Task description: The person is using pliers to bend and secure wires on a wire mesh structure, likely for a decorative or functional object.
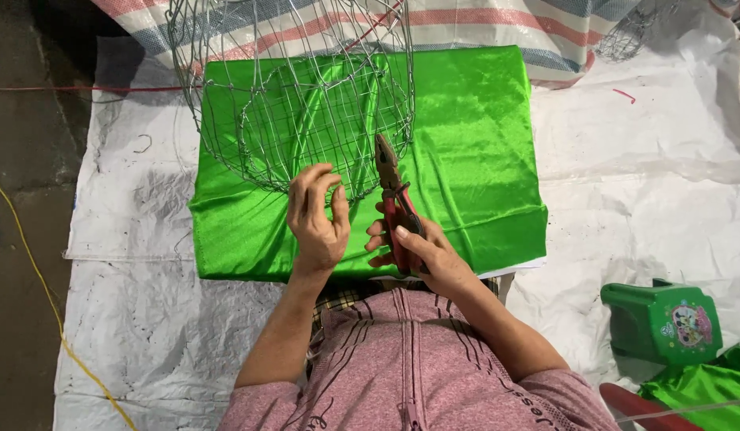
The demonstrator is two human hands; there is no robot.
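Observation:
My right hand (422,251) grips the red handles of a pair of pliers (390,179), whose rusty jaws point up at the lower rim of a round wire cage frame (294,88). The frame stands on a folded bright green satin cloth (473,136). My left hand (315,215) is raised just below the frame's rim with the fingers curled and apart; I cannot tell whether it pinches a thin wire.
A white woven plastic sheet (649,183) covers the floor. A striped tarp (497,24) lies at the back. A green plastic stool (665,323) and more green cloth (705,387) sit at the lower right. Dark bare floor with a yellow cord (31,263) runs along the left.

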